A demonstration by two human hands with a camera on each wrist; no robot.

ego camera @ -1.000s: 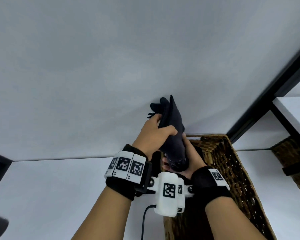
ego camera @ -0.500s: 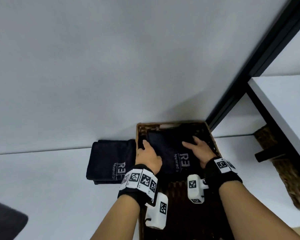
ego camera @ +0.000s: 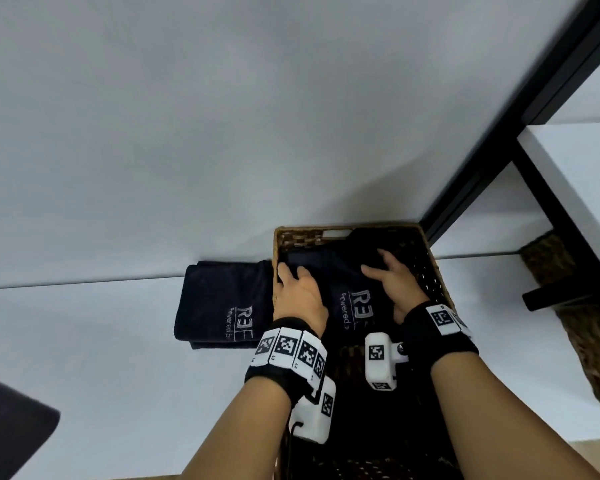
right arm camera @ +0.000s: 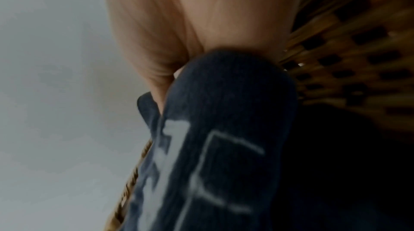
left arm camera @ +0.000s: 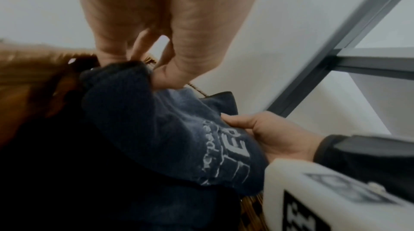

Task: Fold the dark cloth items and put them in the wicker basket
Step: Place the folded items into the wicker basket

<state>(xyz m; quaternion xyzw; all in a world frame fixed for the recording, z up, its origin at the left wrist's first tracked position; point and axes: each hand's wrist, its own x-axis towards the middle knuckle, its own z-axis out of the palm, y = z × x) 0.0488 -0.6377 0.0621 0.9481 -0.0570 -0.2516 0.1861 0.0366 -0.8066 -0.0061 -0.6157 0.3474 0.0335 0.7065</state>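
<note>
Both in the wicker basket (ego camera: 433, 271): left hand (ego camera: 300, 292) pinching, right hand (ego camera: 394, 282) gripping folded dark cloth (ego camera: 347, 289); second folded cloth (ego camera: 222, 303) touching basket's left wall.

I count two folded dark towels (ego camera: 222, 303): one on the counter (ego camera: 84, 341), the other (ego camera: 347, 292) in the wicker basket (ego camera: 430, 268). A second wicker basket (ego camera: 575, 306) sits off to my right. Two hands are mine, left hand (ego camera: 300, 292) and right hand (ego camera: 395, 282).
</note>
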